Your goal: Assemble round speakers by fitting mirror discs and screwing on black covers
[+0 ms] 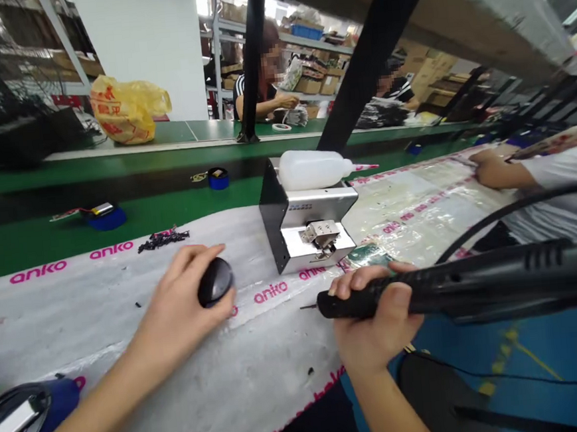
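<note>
My left hand is closed round a small round black-and-blue device, held over the plastic-covered bench. In my right hand lies a black electric screwdriver, its thin bit pointing left toward the device. Between and beyond my hands stands a metal screw-feeder-like machine with a dark side plate. A white squeeze bottle lies on top of it. Left of the machine is a loose pile of small black screws.
An open blue housing with a battery sits at the lower left. More blue round parts rest on the green belt. A yellow plastic bag stands beyond. Black posts rise behind the machine. Co-workers sit opposite and at right.
</note>
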`<move>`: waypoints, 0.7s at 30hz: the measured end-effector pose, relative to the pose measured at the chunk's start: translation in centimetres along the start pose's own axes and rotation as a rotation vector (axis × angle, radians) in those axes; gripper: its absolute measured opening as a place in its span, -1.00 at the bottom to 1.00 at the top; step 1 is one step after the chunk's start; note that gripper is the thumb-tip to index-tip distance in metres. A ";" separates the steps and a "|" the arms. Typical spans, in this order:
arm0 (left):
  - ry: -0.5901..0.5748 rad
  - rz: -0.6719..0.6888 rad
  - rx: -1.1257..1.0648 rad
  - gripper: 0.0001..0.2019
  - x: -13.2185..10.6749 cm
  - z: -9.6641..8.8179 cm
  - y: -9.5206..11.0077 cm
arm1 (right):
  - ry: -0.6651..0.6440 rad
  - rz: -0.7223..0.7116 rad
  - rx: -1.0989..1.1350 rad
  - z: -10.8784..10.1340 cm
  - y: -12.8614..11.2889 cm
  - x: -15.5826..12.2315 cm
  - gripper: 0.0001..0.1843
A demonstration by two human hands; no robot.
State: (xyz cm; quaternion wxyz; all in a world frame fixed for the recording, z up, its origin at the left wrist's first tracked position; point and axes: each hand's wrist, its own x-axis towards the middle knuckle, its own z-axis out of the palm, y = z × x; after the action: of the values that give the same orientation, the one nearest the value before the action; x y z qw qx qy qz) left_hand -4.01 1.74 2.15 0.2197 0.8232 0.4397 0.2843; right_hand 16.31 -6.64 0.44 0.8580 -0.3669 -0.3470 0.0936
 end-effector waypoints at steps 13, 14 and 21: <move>0.015 0.155 -0.005 -0.67 -3.8 2.8 2.8 | 0.150 -0.032 0.107 1.2 -3.2 0.4 -0.57; -0.041 0.183 -0.126 -0.66 -4.1 3.7 3.8 | 0.181 -0.015 0.118 1.3 -4.0 0.6 -0.55; -0.144 0.504 -0.240 -0.78 -1.5 5.7 7.0 | 0.270 0.023 0.177 -0.4 -6.0 1.8 -0.48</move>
State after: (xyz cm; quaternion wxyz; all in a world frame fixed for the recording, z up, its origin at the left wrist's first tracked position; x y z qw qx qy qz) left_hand 3.28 -3.81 1.75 0.2688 0.8926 0.1679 0.3206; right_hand 17.36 -10.42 5.32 0.9248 -0.3028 -0.2145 0.0833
